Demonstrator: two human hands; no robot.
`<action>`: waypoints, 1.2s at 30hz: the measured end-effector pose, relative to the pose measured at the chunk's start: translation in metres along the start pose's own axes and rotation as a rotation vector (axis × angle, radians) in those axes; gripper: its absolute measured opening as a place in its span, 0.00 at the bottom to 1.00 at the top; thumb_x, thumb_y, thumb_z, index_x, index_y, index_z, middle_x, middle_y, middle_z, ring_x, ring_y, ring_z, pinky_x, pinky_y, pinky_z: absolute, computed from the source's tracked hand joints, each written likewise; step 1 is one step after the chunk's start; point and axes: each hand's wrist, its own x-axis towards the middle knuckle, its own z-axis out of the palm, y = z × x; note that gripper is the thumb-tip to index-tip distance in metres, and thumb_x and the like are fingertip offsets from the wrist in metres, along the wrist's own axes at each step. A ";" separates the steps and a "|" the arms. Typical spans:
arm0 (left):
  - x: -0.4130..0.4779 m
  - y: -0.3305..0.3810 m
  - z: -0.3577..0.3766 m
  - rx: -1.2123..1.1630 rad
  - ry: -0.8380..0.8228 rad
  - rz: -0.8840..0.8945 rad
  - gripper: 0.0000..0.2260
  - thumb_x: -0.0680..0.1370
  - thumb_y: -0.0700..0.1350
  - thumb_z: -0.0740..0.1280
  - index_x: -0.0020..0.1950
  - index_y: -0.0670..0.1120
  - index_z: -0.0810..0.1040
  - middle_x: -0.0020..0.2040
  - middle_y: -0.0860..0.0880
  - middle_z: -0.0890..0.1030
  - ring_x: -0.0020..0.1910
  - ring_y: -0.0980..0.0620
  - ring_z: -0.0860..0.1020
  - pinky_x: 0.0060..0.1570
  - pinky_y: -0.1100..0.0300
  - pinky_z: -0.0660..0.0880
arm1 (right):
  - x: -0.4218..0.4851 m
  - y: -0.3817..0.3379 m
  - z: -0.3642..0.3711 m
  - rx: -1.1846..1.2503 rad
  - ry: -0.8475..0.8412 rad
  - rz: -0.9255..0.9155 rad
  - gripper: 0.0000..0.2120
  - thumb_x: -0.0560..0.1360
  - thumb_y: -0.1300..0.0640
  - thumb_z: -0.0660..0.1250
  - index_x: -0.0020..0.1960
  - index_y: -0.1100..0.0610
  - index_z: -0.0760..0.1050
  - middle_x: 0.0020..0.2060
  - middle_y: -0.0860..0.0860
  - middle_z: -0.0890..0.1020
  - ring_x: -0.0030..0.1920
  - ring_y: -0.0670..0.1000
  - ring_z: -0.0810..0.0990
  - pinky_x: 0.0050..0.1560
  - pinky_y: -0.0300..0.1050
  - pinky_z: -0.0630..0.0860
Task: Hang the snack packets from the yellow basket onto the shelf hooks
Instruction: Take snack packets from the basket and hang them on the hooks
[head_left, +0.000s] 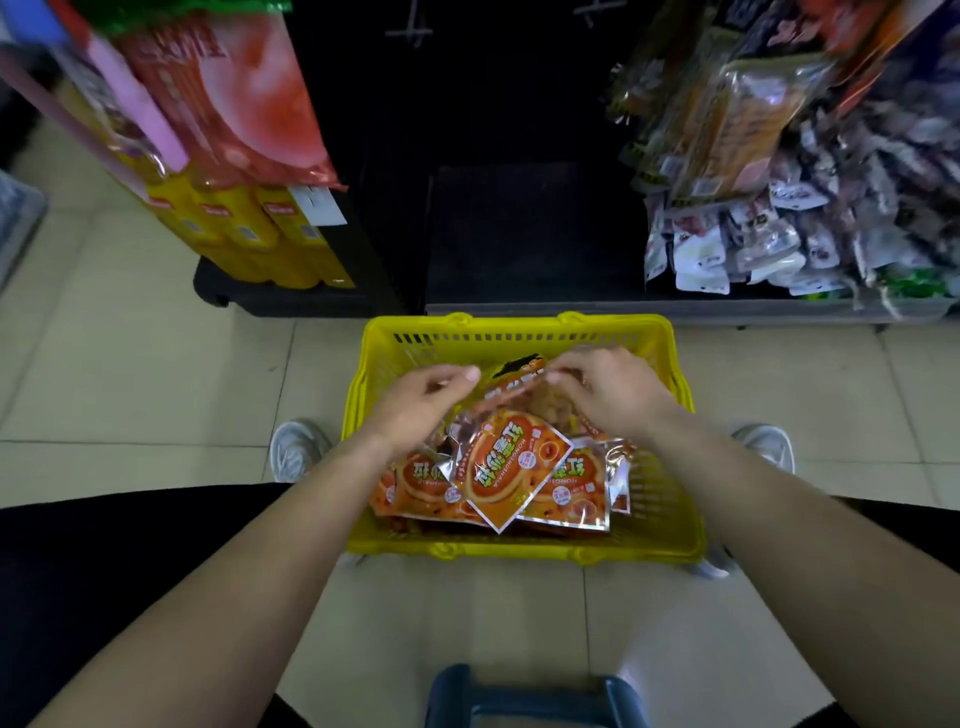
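Above the yellow basket, the right hand pinches a snack packet with its fingers; whether the left hand grips it with its curled fingers is unclear.

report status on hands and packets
Right hand pinches a packet over the basket; left hand beside it, grip unclear. Other packets piled in basket. Nothing blocking.

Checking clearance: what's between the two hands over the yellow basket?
Head view: an orange snack packet, its top pinched by the right hand; left hand close beside it.

Right hand pinches packet in yellow basket.
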 end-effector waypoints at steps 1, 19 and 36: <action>-0.003 0.010 -0.007 -0.050 0.029 0.037 0.21 0.65 0.80 0.60 0.51 0.73 0.79 0.54 0.71 0.81 0.60 0.62 0.77 0.58 0.61 0.71 | 0.004 -0.004 -0.013 0.024 0.028 0.018 0.11 0.82 0.47 0.62 0.52 0.49 0.82 0.46 0.49 0.84 0.49 0.54 0.81 0.47 0.48 0.76; 0.038 0.001 0.029 -0.095 0.200 -0.006 0.02 0.80 0.49 0.68 0.49 0.54 0.77 0.48 0.56 0.83 0.50 0.56 0.80 0.48 0.58 0.75 | 0.007 0.037 0.000 0.276 0.046 0.492 0.23 0.78 0.37 0.64 0.66 0.51 0.76 0.54 0.52 0.84 0.55 0.56 0.82 0.55 0.51 0.79; 0.082 -0.034 0.018 -0.138 0.280 -0.002 0.04 0.79 0.47 0.70 0.45 0.53 0.80 0.46 0.55 0.84 0.49 0.55 0.82 0.50 0.56 0.77 | 0.013 0.069 0.091 0.041 -0.274 0.891 0.66 0.57 0.22 0.71 0.78 0.59 0.48 0.73 0.62 0.67 0.73 0.66 0.66 0.70 0.62 0.67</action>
